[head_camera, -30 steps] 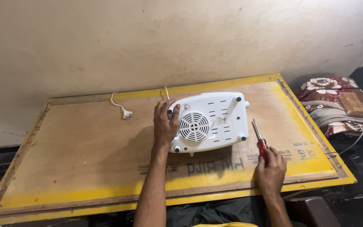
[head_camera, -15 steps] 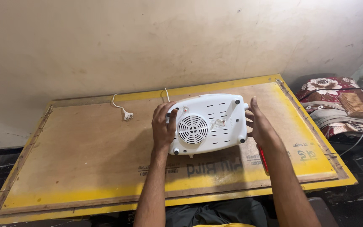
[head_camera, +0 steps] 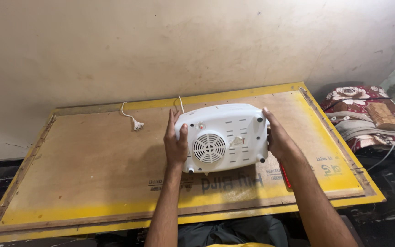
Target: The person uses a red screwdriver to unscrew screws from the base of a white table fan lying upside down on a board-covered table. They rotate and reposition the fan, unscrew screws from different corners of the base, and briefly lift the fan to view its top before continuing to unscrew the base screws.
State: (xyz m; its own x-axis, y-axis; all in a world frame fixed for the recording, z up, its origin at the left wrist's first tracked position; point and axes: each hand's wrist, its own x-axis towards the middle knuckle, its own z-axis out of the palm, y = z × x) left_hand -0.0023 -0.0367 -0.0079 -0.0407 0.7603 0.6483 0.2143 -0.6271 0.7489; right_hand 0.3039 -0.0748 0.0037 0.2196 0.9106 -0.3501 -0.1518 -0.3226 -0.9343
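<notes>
Appliance: a white fan heater (head_camera: 225,137) with a round grille on the face turned toward the camera, tipped up on the table (head_camera: 83,169), near its middle and a little toward the far edge.
Left hand: the left hand (head_camera: 175,139) lies flat against the heater's left end, fingers stretched upward along the casing and thumb on the near face; it is open wide and pressing, not curled around anything.
Right hand: the right hand (head_camera: 277,137) is pressed against the heater's right end in the same way, fingers straight, palm on the casing; the two hands clasp the heater between them.
Cord: a thin white cord (head_camera: 179,103) rises behind the heater; a white plug (head_camera: 137,125) with its short lead lies on the table well to the left, apart from the heater.
Screwdriver: a red-handled screwdriver (head_camera: 285,176) lies on the table just under the right forearm, partly hidden.
Table: a brown board with yellow borders, set against a pale wall.
Beside the table: folded floral bedding (head_camera: 366,114) to the right, with a brown woven pad (head_camera: 381,115) resting on it.
</notes>
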